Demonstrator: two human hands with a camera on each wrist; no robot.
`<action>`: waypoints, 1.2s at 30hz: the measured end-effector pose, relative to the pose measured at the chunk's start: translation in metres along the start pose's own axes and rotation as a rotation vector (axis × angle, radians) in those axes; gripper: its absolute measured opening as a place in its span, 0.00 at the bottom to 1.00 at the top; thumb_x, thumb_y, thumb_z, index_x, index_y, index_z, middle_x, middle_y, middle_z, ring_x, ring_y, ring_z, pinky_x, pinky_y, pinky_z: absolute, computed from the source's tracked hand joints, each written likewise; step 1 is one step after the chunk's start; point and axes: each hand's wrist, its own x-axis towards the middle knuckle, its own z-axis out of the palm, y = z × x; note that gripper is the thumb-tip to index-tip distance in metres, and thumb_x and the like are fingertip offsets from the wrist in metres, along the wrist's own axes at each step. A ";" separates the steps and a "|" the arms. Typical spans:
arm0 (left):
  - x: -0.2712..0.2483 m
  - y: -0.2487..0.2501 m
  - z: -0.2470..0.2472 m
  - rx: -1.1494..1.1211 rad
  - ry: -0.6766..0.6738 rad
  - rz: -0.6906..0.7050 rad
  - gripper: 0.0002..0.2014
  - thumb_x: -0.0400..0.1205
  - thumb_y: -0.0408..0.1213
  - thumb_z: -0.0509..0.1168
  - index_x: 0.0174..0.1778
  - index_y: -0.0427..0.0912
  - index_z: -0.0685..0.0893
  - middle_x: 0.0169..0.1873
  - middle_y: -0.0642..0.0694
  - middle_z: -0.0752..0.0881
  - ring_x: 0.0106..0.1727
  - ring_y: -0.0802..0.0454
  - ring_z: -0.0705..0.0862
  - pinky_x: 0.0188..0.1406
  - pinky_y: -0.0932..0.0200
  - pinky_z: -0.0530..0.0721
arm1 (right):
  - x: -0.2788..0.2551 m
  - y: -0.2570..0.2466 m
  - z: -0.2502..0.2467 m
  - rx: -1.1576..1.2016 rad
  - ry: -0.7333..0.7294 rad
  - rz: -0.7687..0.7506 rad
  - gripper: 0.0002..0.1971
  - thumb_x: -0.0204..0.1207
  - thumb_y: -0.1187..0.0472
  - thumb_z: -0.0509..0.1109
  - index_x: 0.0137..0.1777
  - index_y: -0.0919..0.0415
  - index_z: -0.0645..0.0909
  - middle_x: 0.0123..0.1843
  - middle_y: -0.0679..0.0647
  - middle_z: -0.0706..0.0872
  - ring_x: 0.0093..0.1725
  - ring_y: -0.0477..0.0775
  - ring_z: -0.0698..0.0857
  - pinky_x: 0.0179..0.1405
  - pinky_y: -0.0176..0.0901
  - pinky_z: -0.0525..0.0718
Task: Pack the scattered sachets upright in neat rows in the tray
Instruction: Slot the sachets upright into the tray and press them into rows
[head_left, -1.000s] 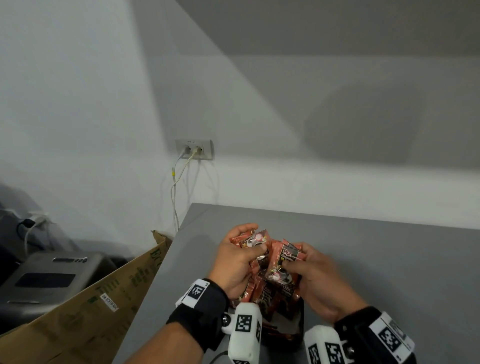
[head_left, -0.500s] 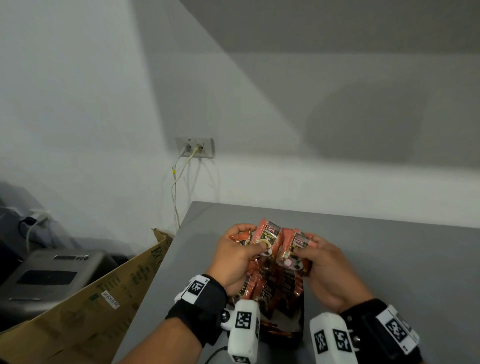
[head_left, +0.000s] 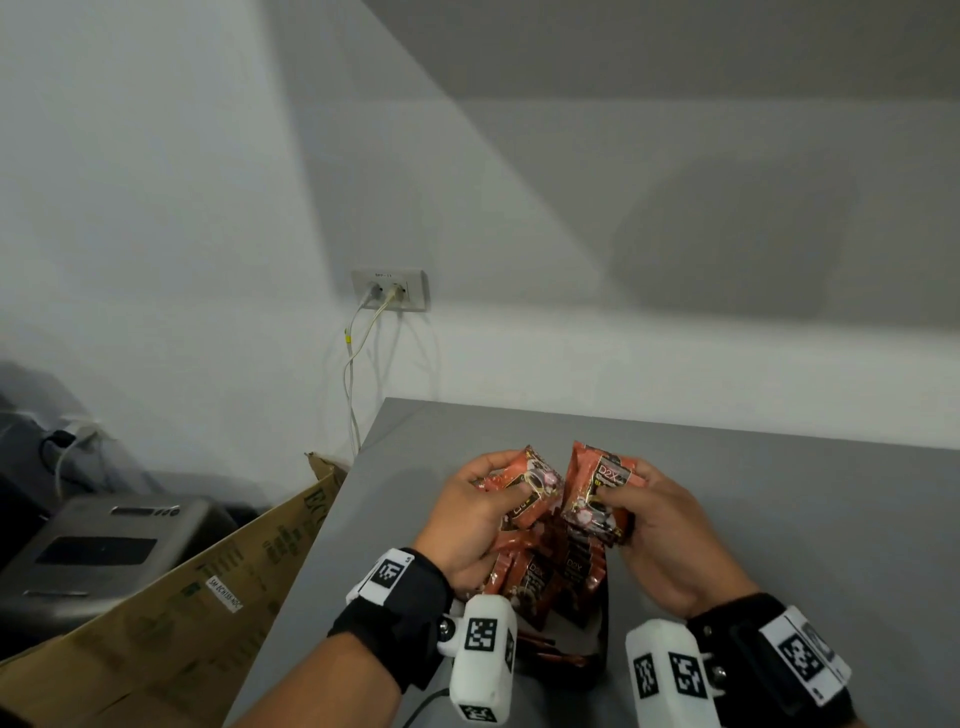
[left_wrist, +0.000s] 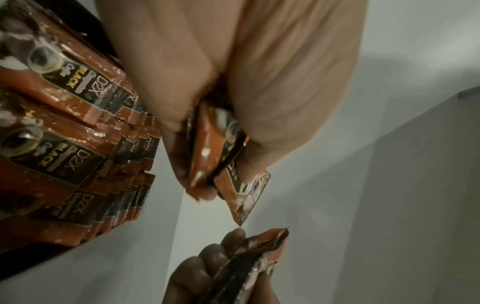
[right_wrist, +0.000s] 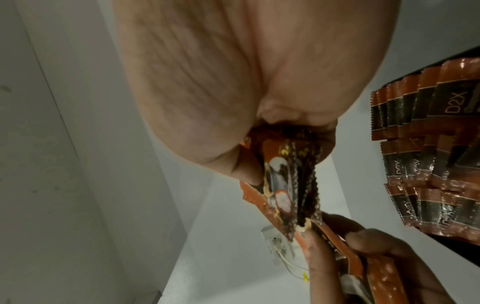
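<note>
Both hands are up over the tray (head_left: 597, 670), which sits at the near edge of the grey bench (head_left: 779, 519), close to its left side. Left hand (head_left: 478, 519) pinches a small bunch of sachets (head_left: 524, 488); right hand (head_left: 660, 535) pinches its own bunch (head_left: 597, 493), fingers curled round them. A second ago the two bunches were pressed together as one clump; now they're split, tops fanned apart with a gap between, only the corners nearly touching in the wrist views.

Tray already holds rows of sachets standing upright (left_wrist: 78, 144), packed tight, tops roughly level. How much room is left I can't tell, the hands block it.

My read: the clump is being divided so each bunch can be squared up and slotted in separately. Foil looks slick, so a loose pinch could let one slide out. No loose sachets visible on the bench, so this looks close to the last load.

Cardboard box (head_left: 182, 597) off the left edge, not involved.
</note>
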 end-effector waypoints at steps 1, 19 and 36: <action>0.001 -0.001 -0.001 0.043 0.011 0.016 0.19 0.79 0.18 0.70 0.63 0.37 0.84 0.51 0.27 0.90 0.39 0.39 0.91 0.28 0.54 0.88 | -0.001 0.001 0.000 -0.011 -0.009 0.000 0.15 0.78 0.79 0.62 0.62 0.69 0.79 0.49 0.68 0.91 0.43 0.62 0.91 0.39 0.50 0.88; 0.004 0.002 0.002 0.360 -0.011 0.127 0.03 0.80 0.29 0.72 0.45 0.40 0.90 0.44 0.37 0.91 0.40 0.41 0.87 0.44 0.48 0.88 | 0.002 0.014 0.003 -0.353 -0.110 0.031 0.15 0.72 0.70 0.73 0.57 0.58 0.83 0.53 0.63 0.91 0.54 0.64 0.88 0.59 0.64 0.83; 0.010 0.003 -0.004 0.093 0.158 0.143 0.16 0.75 0.16 0.73 0.54 0.37 0.84 0.50 0.24 0.88 0.44 0.35 0.88 0.49 0.36 0.86 | -0.011 0.004 0.010 0.104 -0.155 0.041 0.20 0.78 0.77 0.61 0.69 0.69 0.79 0.60 0.72 0.89 0.53 0.66 0.90 0.47 0.53 0.90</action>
